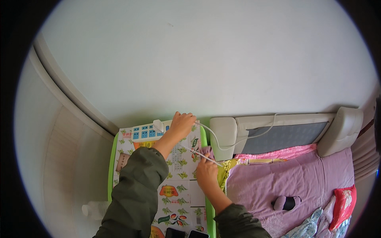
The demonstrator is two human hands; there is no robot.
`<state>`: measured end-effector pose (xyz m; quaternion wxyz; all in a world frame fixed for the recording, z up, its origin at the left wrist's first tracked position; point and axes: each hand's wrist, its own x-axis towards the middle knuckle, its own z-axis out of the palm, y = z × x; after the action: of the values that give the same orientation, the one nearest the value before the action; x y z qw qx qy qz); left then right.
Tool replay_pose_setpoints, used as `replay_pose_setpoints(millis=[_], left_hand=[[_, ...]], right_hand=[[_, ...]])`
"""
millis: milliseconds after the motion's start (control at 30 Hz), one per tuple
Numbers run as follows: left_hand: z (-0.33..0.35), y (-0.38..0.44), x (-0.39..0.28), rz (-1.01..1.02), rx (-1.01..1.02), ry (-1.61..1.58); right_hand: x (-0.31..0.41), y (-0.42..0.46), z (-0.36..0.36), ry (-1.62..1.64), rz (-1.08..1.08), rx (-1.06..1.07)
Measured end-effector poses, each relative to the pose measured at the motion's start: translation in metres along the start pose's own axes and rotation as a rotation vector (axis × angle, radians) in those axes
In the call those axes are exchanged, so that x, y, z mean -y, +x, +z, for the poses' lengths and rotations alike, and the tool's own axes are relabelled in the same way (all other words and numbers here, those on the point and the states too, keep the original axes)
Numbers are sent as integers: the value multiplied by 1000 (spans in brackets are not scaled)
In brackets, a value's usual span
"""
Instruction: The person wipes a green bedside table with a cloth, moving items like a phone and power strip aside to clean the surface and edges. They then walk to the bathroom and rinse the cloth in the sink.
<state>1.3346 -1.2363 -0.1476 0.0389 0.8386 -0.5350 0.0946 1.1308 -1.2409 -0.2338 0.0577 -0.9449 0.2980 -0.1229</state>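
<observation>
A power strip with blue sockets lies at the wall end of a table covered in printed cardboard. A white charger plug sits on it. My left hand is closed around the end of the strip, where a white cable leaves it; its fingertips are partly hidden. My right hand, at the table's right edge, holds a mauve cloth. A thinner white cord runs across that hand; whether the fingers grip the cord too is unclear.
Right of the table stands a bed with a padded headboard, a mauve sheet, an eye-mask-like item and a red pillow. Two dark phones lie at the table's near end. A clear bottle stands at the left.
</observation>
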Motion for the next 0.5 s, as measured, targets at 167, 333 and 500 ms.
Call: replay_pose_setpoints(millis=[167, 333, 500], left_hand=[[4, -2, -3, -16, 39, 39], [15, -3, -13, 14, 47, 59], [-18, -35, -28, 165, 60, -44]], right_hand=[[-41, -64, -30, 261, -37, 343], [-107, -85, -60, 493, -123, 718], [-113, -26, -93, 997, 78, 243]])
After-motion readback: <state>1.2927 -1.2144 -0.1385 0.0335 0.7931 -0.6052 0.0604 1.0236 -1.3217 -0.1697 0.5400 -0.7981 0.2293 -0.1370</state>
